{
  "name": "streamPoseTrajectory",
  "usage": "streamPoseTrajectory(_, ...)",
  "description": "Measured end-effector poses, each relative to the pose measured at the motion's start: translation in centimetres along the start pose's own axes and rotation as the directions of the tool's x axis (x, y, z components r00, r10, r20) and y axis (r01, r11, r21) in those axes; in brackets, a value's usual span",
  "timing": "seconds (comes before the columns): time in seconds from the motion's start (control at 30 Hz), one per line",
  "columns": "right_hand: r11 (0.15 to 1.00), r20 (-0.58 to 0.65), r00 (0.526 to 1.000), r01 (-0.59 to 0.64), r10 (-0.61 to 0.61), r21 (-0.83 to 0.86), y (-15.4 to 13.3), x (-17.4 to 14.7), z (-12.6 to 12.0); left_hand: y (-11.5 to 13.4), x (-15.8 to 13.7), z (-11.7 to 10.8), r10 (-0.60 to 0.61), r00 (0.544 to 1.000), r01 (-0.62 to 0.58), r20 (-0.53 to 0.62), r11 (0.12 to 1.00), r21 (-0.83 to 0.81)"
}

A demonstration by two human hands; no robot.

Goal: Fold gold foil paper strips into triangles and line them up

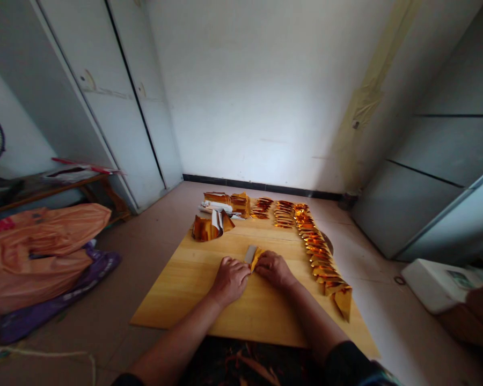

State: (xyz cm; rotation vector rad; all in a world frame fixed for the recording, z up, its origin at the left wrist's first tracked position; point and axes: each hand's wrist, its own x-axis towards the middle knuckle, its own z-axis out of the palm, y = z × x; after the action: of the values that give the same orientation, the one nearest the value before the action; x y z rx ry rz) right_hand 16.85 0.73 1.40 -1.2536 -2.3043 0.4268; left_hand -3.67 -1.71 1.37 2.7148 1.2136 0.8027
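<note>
Between my hands, over the middle of the wooden board (185, 289), is a partly folded sheet of gold foil paper (255, 258) with a pale grey-white side showing. My left hand (232, 279) pinches its lower left edge, fingers curled. From the right, my right hand (274, 269) grips the gold edge with fingers bent. The fingertips of both hands nearly meet at the fold. Beyond my left hand stands a curved stack of gold paper sheets (206, 229). A long row of folded gold paper pieces (317, 249) runs down the board's right side.
More paper stacks (240, 205) and two short rows of folded pieces (284, 214) lie at the board's far edge. Orange plastic bags (44, 257) and a purple bag (64, 305) are on the floor at left. A white box (437, 284) sits at right, near a grey cabinet (418, 203).
</note>
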Motion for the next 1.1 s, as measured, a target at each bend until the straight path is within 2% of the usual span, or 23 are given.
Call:
streamPoseTrajectory(0.2, 0.968, -0.036, 0.968, -0.25, 0.249, -0.014, -1.4, 0.5, 0.2, 0.1, 0.1, -0.2, -0.013, 0.999, 0.013, 0.046, 1.0, 0.007)
streamPoseTrajectory(0.33, 0.94, -0.016, 0.941, -0.339, 0.338, -0.043, -1.9, 0.8, 0.4, 0.0, 0.4, 0.0, -0.054, 0.998, 0.055, 0.043, 0.998, -0.032)
streamPoseTrajectory(0.6, 0.906, -0.011, 0.916, -0.397, 0.4, -0.146, -2.6, 1.2, 0.5, 0.4, 0.3, -0.3, -0.044, 0.997, 0.044, 0.07, 0.999, 0.003)
streamPoseTrajectory(0.8, 0.9, 0.046, 0.906, -0.41, 0.421, -0.148, -2.5, 1.5, 0.2, 0.6, -0.1, -0.1, -0.002, 0.998, -0.001, 0.061, 0.998, 0.056)
streamPoseTrajectory(1.1, 0.885, 0.054, 0.895, -0.427, 0.443, -0.184, -2.7, 1.7, 0.2, 1.2, -0.2, -0.5, -0.032, 0.993, 0.021, 0.114, 0.995, 0.099)
